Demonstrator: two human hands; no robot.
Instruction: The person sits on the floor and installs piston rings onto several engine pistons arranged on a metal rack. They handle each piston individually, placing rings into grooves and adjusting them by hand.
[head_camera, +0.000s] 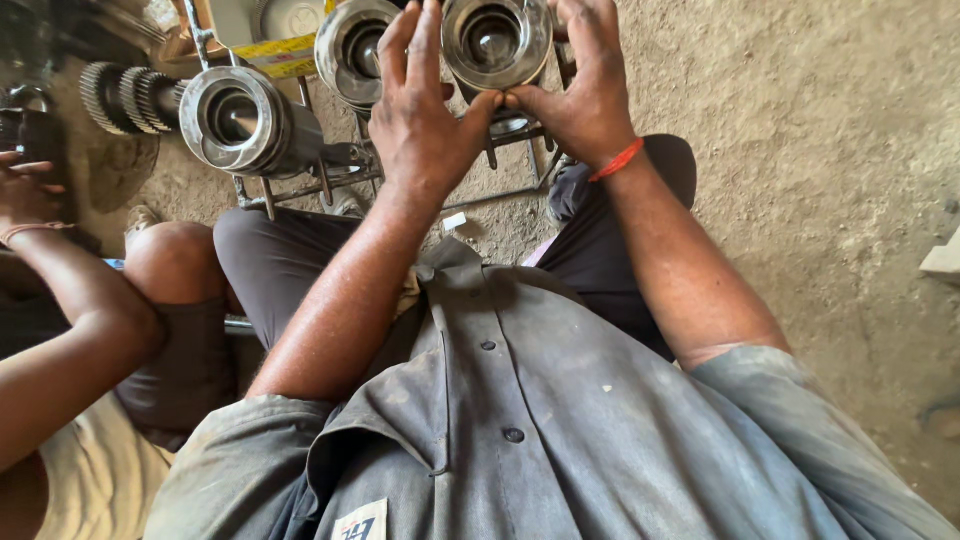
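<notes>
I look down over my grey shirt at both hands held out in front. My left hand (425, 110) and my right hand (580, 85) wrap around a shiny metal piston (497, 40), the thumbs meeting under its skirt. A second piston (350, 45) stands just left of my left hand, partly hidden by its fingers. A third piston (240, 120) lies further left on a thin metal rack (330, 180). My right wrist wears a red thread band.
A toothed gear shaft (125, 95) lies at the far left on the dirt floor (820, 150). Another person's arm (70, 310) and knee (175, 260) crowd the left side. A yellow-edged box (270, 40) stands behind the pistons.
</notes>
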